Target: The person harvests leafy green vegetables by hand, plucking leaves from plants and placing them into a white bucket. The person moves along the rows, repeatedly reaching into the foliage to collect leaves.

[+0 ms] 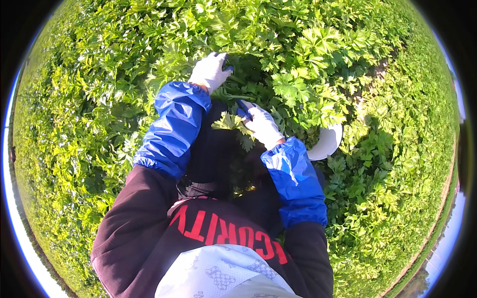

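Note:
Celery-like plants with broad, toothed green leaves (292, 87) stand before me. Among the foliage at upper centre is my left hand (211, 70), in a white knit glove with blue-coated fingers. Its fingertips reach into the leaves beside green stalks, and what they touch is hidden. My right hand (262, 124), gloved the same way, is lower and to the right, close to my knees. A leafy celery sprig (231, 123) shows at its thumb and fingers, its stem partly covered by the glove. A green stalk (240, 97) runs just above the right fingertips.
A white round container (328, 143) sits among the plants right of my right forearm, with greenery at its inner side. Blue sleeve covers (177, 123) wrap both forearms. Dense leafy crop (82, 123) surrounds me, and a pale strip (434, 238) borders the field at right.

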